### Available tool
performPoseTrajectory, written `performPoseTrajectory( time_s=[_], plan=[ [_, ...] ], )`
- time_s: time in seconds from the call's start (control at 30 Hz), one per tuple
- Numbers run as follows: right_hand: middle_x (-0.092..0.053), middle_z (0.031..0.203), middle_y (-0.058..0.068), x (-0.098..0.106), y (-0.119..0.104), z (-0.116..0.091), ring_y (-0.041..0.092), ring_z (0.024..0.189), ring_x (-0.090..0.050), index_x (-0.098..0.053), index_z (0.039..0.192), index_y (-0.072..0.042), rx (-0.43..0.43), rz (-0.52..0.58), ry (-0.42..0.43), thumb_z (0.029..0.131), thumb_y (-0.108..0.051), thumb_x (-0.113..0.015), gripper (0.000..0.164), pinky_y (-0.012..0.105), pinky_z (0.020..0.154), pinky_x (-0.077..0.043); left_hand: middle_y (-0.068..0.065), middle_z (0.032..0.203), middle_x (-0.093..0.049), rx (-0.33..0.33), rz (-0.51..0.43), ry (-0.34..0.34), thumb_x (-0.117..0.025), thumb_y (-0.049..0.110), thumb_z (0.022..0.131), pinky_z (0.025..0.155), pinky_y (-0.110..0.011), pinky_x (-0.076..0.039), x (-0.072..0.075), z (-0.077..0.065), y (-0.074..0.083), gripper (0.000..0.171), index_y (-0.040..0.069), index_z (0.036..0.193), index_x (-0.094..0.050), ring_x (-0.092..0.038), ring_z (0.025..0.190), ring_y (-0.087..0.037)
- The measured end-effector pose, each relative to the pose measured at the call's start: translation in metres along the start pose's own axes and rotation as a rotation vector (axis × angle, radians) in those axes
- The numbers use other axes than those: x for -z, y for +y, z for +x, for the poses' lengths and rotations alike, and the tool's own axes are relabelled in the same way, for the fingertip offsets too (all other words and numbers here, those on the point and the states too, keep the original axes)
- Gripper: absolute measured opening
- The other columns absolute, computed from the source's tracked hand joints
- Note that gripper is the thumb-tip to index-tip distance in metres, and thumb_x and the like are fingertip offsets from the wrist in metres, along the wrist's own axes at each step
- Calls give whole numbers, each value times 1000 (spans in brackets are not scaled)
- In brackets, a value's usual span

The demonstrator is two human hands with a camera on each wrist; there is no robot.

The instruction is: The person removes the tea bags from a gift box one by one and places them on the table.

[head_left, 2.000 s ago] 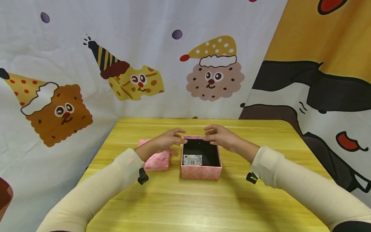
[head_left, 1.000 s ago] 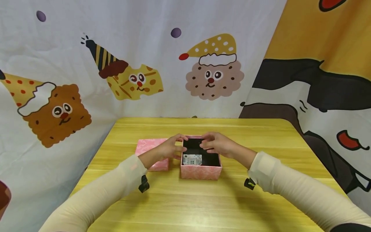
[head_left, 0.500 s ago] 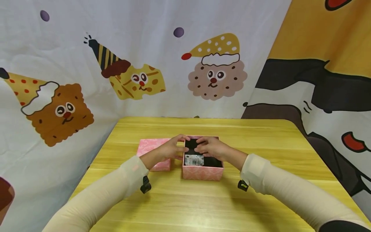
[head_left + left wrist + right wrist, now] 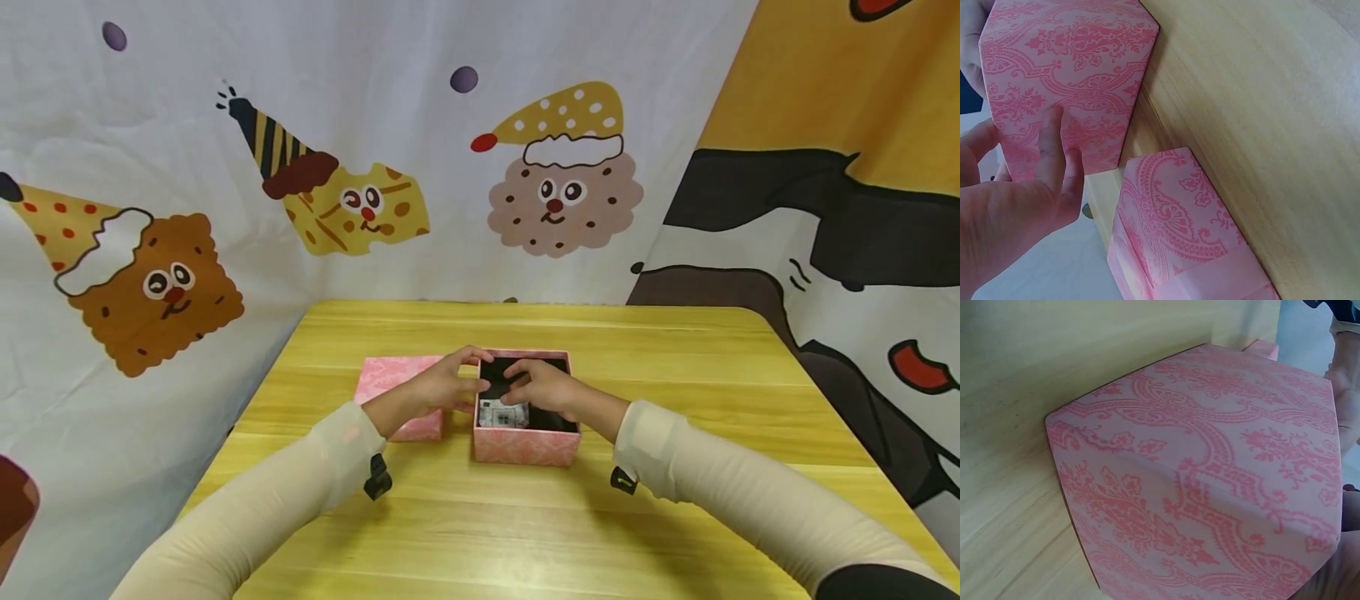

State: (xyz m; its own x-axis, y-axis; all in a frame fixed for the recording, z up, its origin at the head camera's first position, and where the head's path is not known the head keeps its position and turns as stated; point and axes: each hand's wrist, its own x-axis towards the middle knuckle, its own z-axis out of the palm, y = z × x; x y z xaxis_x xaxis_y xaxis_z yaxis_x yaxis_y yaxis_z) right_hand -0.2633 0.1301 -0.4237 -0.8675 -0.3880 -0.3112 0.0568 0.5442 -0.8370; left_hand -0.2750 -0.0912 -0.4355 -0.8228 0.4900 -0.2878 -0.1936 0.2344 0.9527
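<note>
Far left, out at ten o'clock, a patterned curtain shows a brown biscuit in a party hat, and below it the left sleeve angles up over the wooden surface. Here's the ribboned pink lid, sitting at nine o'clock from the open pink box, and the left arm lies right across it, hiding a good part from the head view. The left hand stands in the gap between the two, its grip apart, fingers spread against the box's nine o'clock wall. On to the open pink box, and from its four o'clock side the right hand hangs over and into it, blocking part of the inside; that grip is apart too, a gap showing between finger and thumb.

Now the looks! The printed piece lies inside the box towards seven o'clock, grey and white, with a window-like design; the right thumb overlaps its top edge, and whether they touch, I can't tell. The box itself: upright, black inside, pale pink outside with deeper pink floral, lace-like scrolls.
</note>
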Motion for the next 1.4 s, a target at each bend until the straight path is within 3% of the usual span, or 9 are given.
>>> performPoseTrajectory(
  time_s=[0.3,0.47,0.6,0.73,0.87,1.03,1.23,1.4],
  plan=[
    [-65,123,24,-1,-1,-1,36,117,-60,-60,133,5,51,-44,62,90,-5,-77,47,46,95,-56,-19,161,-24,5,3,11,-62,5,103,84,-48,-61,1,0,1,43,11,143,-47,-60,115,-40],
    [-65,120,24,-2,0,0,33,112,-62,-60,131,7,37,-4,76,88,-1,-77,47,44,92,-58,-18,161,-23,9,-2,5,-61,5,104,84,-48,-61,1,0,2,43,11,143,-46,-60,115,-40],
    [-64,119,24,-4,0,0,27,100,-63,-60,131,7,-15,70,45,89,2,-75,46,42,88,-58,-19,161,-23,3,-7,3,-60,5,104,84,-49,-61,1,-1,1,43,10,144,-45,-61,114,-40],
    [-58,131,23,-7,2,1,22,92,-60,-63,131,5,-57,97,10,87,4,-76,45,36,78,-57,-21,160,-23,-9,-7,-2,-60,5,104,85,-50,-61,1,-2,1,43,8,143,-44,-61,113,-38],
    [-52,139,22,-9,5,2,23,94,-57,-65,131,2,-61,98,-29,85,6,-77,47,33,72,-55,-22,161,-22,-13,4,0,-61,5,104,86,-51,-61,0,-3,2,43,8,143,-44,-60,113,-37],
    [-53,136,19,-11,6,1,25,99,-54,-66,132,-1,-68,106,-62,85,6,-78,49,33,75,-55,-21,161,-22,-8,7,5,-62,6,103,85,-50,-61,-1,-3,2,44,9,144,-45,-59,114,-38],
    [-60,115,19,-12,8,2,21,82,-62,-62,137,-2,-41,139,-114,86,11,-74,54,31,68,-57,-20,161,-22,-4,4,4,-60,6,104,86,-50,-61,-1,-3,1,43,9,144,-45,-58,116,-37],
    [-61,115,18,-13,10,2,22,90,-60,-61,138,-1,-7,116,-132,86,13,-71,55,31,73,-58,-22,162,-21,-10,7,-2,-59,6,105,87,-52,-60,-1,-3,1,43,8,145,-44,-57,118,-38]
  ],
)
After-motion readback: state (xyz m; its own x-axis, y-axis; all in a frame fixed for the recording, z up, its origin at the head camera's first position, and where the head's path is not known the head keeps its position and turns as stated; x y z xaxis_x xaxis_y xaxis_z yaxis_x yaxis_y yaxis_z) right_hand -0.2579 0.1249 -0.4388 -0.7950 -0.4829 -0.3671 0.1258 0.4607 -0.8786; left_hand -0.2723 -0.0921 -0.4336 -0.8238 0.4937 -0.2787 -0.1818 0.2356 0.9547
